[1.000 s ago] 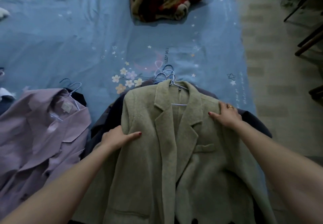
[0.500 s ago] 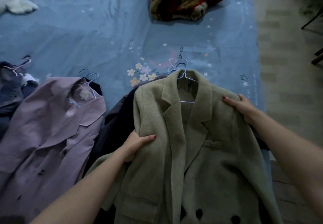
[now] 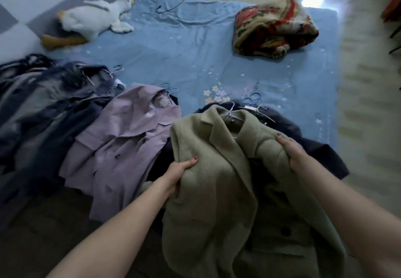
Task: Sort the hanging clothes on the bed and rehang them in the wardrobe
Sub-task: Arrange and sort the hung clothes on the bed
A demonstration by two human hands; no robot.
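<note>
A green wool coat (image 3: 217, 169) on a wire hanger (image 3: 227, 110) is lifted off the near edge of the bed, bunched between both hands. My left hand (image 3: 178, 173) grips its left front panel. My right hand (image 3: 290, 149) grips the gathered right shoulder. Under it lies a dark navy coat (image 3: 308, 139) on its own hanger. To the left, a lilac jacket (image 3: 125, 139) lies flat on a hanger. Further left is a heap of dark blue and grey clothes (image 3: 43, 104) on hangers.
The blue bedsheet (image 3: 184, 45) spreads ahead. A folded red and cream floral blanket (image 3: 275, 28) sits at the far right of the bed. A white plush goose (image 3: 93, 17) lies at the far left near the wall. A loose blue hanger (image 3: 171, 4) lies beyond. Floor runs along the right.
Both hands went from pressing flat on the green coat to gripping it. The coat is now bunched and lifted towards the lilac jacket, and the view has tilted up over the whole bed.
</note>
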